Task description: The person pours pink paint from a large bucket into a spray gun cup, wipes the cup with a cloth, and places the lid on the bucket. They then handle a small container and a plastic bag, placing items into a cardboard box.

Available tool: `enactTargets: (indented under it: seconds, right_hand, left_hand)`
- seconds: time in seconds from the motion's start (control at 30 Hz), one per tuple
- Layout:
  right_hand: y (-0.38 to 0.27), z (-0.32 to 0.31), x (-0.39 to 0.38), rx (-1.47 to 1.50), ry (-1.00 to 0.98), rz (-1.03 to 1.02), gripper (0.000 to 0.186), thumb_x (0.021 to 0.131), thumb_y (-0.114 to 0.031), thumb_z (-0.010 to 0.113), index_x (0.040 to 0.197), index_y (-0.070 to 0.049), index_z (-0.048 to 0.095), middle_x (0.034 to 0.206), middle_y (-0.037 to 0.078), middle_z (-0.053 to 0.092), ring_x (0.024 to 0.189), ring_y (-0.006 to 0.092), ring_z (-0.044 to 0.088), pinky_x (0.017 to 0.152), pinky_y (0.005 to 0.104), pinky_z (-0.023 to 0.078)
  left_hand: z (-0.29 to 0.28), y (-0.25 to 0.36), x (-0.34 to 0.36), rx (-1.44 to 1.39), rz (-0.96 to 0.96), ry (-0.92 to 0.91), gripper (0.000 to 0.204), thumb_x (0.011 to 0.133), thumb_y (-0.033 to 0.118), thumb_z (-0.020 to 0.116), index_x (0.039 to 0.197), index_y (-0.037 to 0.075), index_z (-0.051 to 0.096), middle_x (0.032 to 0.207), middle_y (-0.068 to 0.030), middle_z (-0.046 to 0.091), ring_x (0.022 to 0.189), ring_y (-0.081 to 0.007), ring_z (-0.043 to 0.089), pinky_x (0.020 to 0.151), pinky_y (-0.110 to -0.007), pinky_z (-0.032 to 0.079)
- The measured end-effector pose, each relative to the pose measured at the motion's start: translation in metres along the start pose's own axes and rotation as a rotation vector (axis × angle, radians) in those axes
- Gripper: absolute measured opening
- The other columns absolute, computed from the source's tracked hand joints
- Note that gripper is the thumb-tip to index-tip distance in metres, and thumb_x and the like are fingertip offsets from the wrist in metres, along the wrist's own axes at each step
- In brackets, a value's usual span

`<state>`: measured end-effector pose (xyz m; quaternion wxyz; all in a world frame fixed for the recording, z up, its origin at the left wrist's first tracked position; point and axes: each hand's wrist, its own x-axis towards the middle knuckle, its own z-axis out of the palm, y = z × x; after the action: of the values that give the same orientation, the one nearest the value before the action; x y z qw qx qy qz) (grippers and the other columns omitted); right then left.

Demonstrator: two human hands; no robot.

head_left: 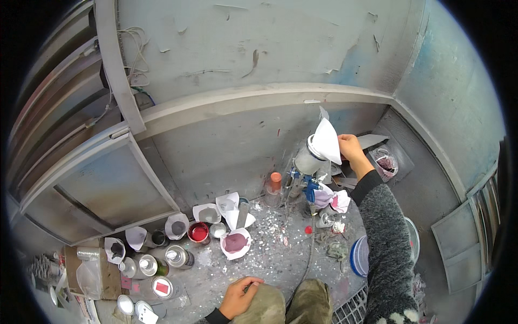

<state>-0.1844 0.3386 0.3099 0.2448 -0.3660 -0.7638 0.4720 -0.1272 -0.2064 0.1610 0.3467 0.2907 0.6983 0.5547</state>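
My right hand (350,150) reaches far forward. Its fingers are pinched at the right edge of a white paper paint strainer (326,139). The cone sits at the mouth of a grey paint cup (307,162), on top of a spray gun (311,188) with blue parts. The gun stands upright at the back of the paint-spattered table, and a hose (312,237) runs from it toward me. What holds the gun up is mostly hidden. Resting on my knee, my left hand (240,297) holds nothing, its fingers stretched out.
Used paper strainers, one with mauve paint (235,243), stand left of centre beside an open tin of red paint (198,232). Several metal cans (179,257) are grouped nearer left. An orange-capped bottle (275,182) is left of the gun. A blue-rimmed tub (360,256) lies by my right arm.
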Motion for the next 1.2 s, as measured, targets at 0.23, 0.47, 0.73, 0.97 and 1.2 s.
enactTargets:
  seconds: [0.23, 0.47, 0.73, 0.97, 1.2]
  right_hand:
    - [-0.018, -0.001, -0.017, -0.566, 0.188, -0.213, 0.026, 0.081, -0.024, 0.079, 0.089, -0.003, 0.066, 0.084, 0.013, 0.073, 0.082, 0.0363, 0.071, 0.075, 0.0451, 0.054]
    - [-0.052, 0.005, -0.05, -0.598, 0.535, -0.691, 0.027, 0.086, -0.029, 0.076, 0.099, -0.006, 0.069, 0.112, 0.016, 0.071, 0.111, 0.0356, 0.064, 0.094, 0.0459, 0.05]
    - [0.039, 0.002, -0.177, -0.249, 0.336, -0.663, 0.019, 0.1, -0.017, 0.067, 0.108, 0.0, 0.071, 0.108, 0.011, 0.072, 0.105, 0.0243, 0.066, 0.097, 0.037, 0.048]
    - [0.236, 0.036, -0.453, -0.335, 0.029, -0.041, 0.013, 0.095, -0.01, 0.07, 0.102, 0.001, 0.072, 0.097, 0.014, 0.073, 0.089, 0.026, 0.069, 0.085, 0.0355, 0.053]
    - [0.22, -0.002, -0.566, -0.427, 0.085, 0.308, 0.015, 0.1, -0.011, 0.066, 0.104, 0.002, 0.072, 0.102, 0.012, 0.073, 0.087, 0.0183, 0.068, 0.074, 0.0324, 0.054]
  left_hand:
    - [0.001, -0.007, -0.001, -0.022, 0.047, 0.025, 0.023, 0.104, 0.018, 0.06, 0.118, 0.004, 0.073, 0.102, -0.011, 0.074, 0.087, -0.0155, 0.066, 0.08, -0.03, 0.052]
    - [-0.002, 0.002, 0.0, -0.029, 0.041, 0.03, 0.024, 0.104, 0.019, 0.06, 0.118, 0.004, 0.073, 0.101, -0.0112, 0.074, 0.084, -0.0166, 0.067, 0.079, -0.031, 0.052]
    - [-0.02, -0.046, -0.012, -0.122, 0.072, 0.017, 0.026, 0.108, 0.021, 0.057, 0.12, 0.003, 0.07, 0.108, -0.0107, 0.075, 0.096, -0.0191, 0.07, 0.089, -0.033, 0.054]
    - [-0.059, -0.214, 0.046, 0.119, -0.282, 0.112, 0.061, 0.088, 0.026, 0.083, 0.136, 0.0, 0.056, 0.125, -0.0175, 0.068, 0.107, -0.0258, 0.069, 0.095, -0.038, 0.054]
    - [-0.033, -0.25, 0.147, 0.118, 0.311, 0.398, 0.094, 0.071, 0.019, 0.093, 0.149, 0.001, 0.043, 0.144, -0.0211, 0.056, 0.131, -0.0397, 0.056, 0.109, -0.047, 0.046]
